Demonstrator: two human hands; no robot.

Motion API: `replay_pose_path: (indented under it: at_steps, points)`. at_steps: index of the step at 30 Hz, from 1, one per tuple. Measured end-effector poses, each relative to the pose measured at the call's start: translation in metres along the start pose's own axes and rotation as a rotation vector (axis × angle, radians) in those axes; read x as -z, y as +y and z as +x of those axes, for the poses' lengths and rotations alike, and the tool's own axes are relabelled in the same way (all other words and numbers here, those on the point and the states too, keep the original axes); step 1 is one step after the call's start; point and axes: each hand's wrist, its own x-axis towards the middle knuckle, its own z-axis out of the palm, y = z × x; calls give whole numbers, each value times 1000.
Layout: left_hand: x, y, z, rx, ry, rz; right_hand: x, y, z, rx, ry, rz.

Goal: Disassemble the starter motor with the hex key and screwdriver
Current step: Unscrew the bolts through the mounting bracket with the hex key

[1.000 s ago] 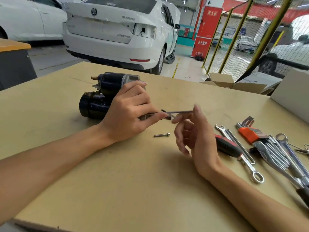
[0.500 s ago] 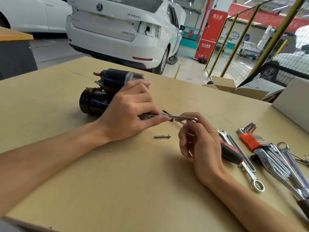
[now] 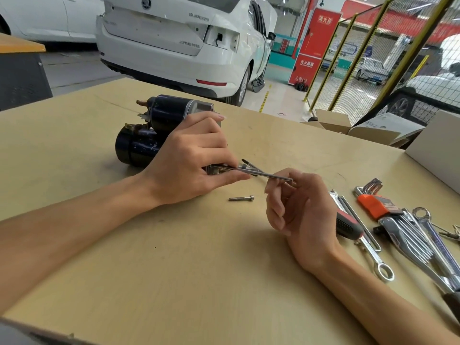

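A black starter motor [image 3: 149, 135] lies on its side on the tan table [image 3: 174, 270]. My left hand [image 3: 194, 160] grips its near end, fingers curled over the housing. A long thin hex key [image 3: 268, 174] runs from the motor's end toward the right. My right hand [image 3: 298, 207] pinches the key's outer end between thumb and fingertips. A loose bolt [image 3: 241, 198] lies on the table just below the key. The screwdriver [image 3: 348, 226], with a red and black handle, lies behind my right hand, its shaft hidden.
To the right lie a combination wrench [image 3: 373, 257], an orange holder of hex keys [image 3: 375, 205] and several more wrenches [image 3: 428, 240]. A grey box [image 3: 438, 150] stands at the far right edge. Open cartons and a white car lie beyond the table.
My right hand has curled its fingers round the key's end and dropped slightly, tilting the key down to the right. My left hand stays on the motor.
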Motion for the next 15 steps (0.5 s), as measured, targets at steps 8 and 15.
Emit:
replay_pose_path:
  at_steps: [8, 15]
  points:
    - [2, 0, 0, -5, -15, 2, 1, 3, -1, 60, 27, -38]
    - [1, -1, -1, -5, -10, 5, -1, 5, -1, 175, 67, -211]
